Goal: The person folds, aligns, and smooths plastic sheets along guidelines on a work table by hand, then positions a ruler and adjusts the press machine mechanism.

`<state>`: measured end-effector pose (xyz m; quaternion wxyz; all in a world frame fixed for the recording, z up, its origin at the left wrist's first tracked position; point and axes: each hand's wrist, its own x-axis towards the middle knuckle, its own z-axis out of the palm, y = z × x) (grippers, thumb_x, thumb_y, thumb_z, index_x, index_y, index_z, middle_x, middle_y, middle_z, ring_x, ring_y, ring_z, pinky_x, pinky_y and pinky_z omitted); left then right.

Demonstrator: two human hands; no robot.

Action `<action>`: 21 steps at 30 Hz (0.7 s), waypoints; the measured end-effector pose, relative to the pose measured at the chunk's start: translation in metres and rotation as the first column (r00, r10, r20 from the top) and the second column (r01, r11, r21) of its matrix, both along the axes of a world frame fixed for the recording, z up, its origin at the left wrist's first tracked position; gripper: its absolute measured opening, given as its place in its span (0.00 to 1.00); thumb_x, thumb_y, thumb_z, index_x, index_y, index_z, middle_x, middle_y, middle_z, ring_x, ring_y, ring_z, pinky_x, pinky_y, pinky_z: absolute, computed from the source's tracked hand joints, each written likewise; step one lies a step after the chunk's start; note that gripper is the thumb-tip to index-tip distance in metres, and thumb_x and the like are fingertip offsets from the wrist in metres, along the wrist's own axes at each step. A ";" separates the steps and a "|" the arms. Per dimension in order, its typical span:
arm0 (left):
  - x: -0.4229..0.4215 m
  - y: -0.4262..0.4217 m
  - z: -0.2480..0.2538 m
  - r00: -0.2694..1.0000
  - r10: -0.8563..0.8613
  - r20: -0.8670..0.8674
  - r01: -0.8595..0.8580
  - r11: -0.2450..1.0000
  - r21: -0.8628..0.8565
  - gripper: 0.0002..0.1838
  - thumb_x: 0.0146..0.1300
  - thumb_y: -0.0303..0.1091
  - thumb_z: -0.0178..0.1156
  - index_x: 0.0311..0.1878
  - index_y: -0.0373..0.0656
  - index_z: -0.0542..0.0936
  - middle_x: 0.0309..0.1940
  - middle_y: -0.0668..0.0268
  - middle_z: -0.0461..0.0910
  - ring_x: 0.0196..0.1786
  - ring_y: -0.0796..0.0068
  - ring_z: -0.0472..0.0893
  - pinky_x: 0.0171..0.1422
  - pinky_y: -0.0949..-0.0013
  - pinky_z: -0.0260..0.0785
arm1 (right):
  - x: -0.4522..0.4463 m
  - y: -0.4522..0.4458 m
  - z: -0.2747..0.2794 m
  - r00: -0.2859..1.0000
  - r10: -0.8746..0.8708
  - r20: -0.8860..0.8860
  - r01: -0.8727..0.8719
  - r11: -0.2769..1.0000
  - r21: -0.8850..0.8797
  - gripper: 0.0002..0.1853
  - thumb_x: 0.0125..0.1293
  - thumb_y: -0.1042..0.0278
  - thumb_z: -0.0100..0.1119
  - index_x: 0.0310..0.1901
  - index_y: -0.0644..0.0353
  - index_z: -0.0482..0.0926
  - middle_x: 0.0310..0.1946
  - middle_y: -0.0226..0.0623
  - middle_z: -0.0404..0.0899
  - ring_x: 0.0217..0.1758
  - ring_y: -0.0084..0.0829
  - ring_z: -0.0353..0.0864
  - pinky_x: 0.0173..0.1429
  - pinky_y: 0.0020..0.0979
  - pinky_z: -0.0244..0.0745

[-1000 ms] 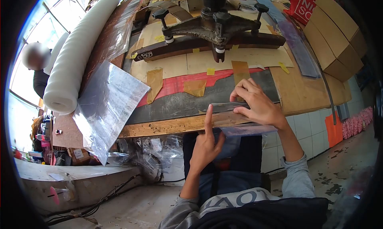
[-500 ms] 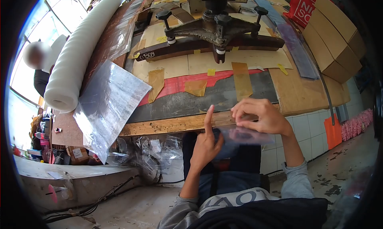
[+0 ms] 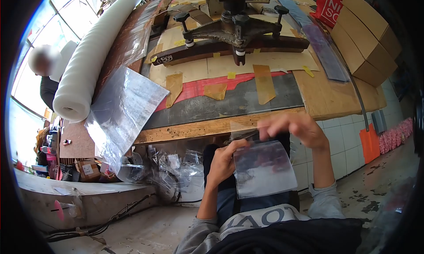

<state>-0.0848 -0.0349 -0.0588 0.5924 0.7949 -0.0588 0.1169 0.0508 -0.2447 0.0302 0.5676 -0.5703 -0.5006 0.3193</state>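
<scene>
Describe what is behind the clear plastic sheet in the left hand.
Past the left edge of the clear plastic sheet in the left hand, dark blue clothing shows; whitish glare hides whatever is directly behind.

Daylight glares through windows (image 3: 62, 26) at left, the right fingers (image 3: 279, 120) blur, edges curve.

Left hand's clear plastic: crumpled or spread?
Spread: the clear plastic shows a broad, smooth face, its edge held by the left hand.

Clear plastic sheet (image 3: 265, 174), approx. rect., glossy, tilted, reddish up top, whitish below; upper-L edge in L hand (image 3: 224, 162).
</scene>
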 end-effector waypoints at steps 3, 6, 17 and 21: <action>-0.002 0.000 0.007 0.994 -0.011 0.112 0.014 1.000 -0.027 0.24 0.46 0.10 0.54 0.49 0.39 0.77 0.42 0.58 0.85 0.46 0.60 0.86 0.51 0.68 0.76 | -0.003 0.013 -0.017 0.625 -0.211 0.752 0.548 0.804 -0.230 0.35 0.66 0.35 0.45 0.61 0.57 0.76 0.65 0.38 0.72 0.73 0.38 0.65 0.77 0.52 0.51; -0.001 0.002 0.021 0.993 -0.012 0.120 0.018 0.998 -0.053 0.22 0.47 0.11 0.56 0.47 0.37 0.77 0.42 0.59 0.85 0.46 0.62 0.86 0.51 0.68 0.76 | -0.012 0.022 -0.030 0.333 -0.142 0.932 0.655 0.746 -0.120 0.37 0.65 0.34 0.46 0.68 0.51 0.68 0.69 0.30 0.67 0.75 0.34 0.60 0.78 0.57 0.41; 0.028 0.002 0.060 0.995 -0.061 0.084 0.080 0.965 -0.250 0.14 0.57 0.18 0.58 0.48 0.36 0.78 0.38 0.63 0.85 0.40 0.77 0.85 0.45 0.73 0.77 | 0.012 0.039 -0.024 0.423 -0.135 0.896 0.702 0.674 -0.230 0.34 0.68 0.31 0.38 0.68 0.43 0.69 0.73 0.39 0.60 0.79 0.44 0.50 0.73 0.71 0.33; 0.007 -0.009 0.054 0.996 -0.049 0.081 0.065 0.977 -0.202 0.14 0.56 0.15 0.57 0.45 0.36 0.79 0.40 0.62 0.85 0.42 0.74 0.85 0.47 0.70 0.76 | -0.004 0.027 -0.022 0.467 -0.269 0.842 0.677 0.722 -0.145 0.32 0.67 0.37 0.50 0.67 0.47 0.70 0.69 0.49 0.63 0.74 0.48 0.60 0.73 0.59 0.54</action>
